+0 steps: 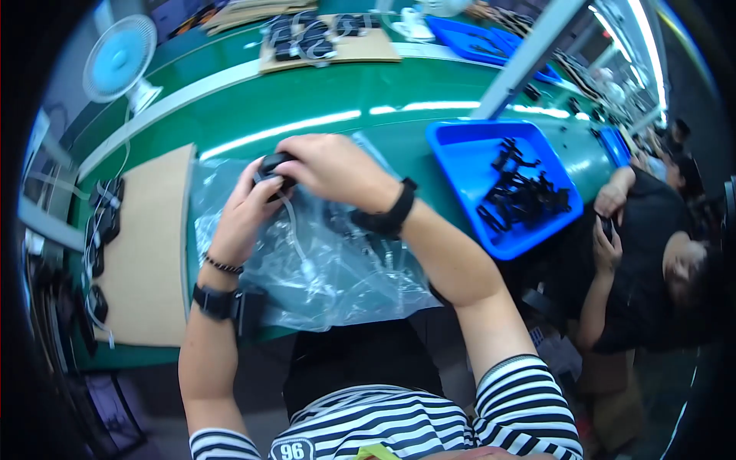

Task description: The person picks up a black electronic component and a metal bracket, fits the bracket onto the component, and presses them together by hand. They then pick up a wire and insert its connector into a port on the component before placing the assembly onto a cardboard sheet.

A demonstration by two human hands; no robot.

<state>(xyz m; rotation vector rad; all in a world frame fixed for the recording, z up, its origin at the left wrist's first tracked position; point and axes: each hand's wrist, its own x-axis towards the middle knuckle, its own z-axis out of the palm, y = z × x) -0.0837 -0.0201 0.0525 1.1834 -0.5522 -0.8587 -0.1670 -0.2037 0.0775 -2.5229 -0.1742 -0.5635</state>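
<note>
A small black device [277, 162] with rounded edges is gripped between both my hands, above a clear plastic bag. My left hand [244, 208] closes on its near left side, thumb on top. From the far right, my right hand [331, 169] reaches over with its fingers on the device's upper part. A white cable [293, 222] hangs from the device, its light plug [309, 270] over the plastic. The crinkled clear bag [345, 287] lies flat on the green table under my hands. My fingers partly hide the device, so its exact kind does not show.
Right of my hands, a blue tray [460, 195] holds many black plastic parts [521, 192]. At left, a cardboard sheet [146, 253] carries black devices with white cables [98, 230]. More devices [307, 38] sit beyond; a fan [119, 61] stands far left. A co-worker [644, 261] sits at right.
</note>
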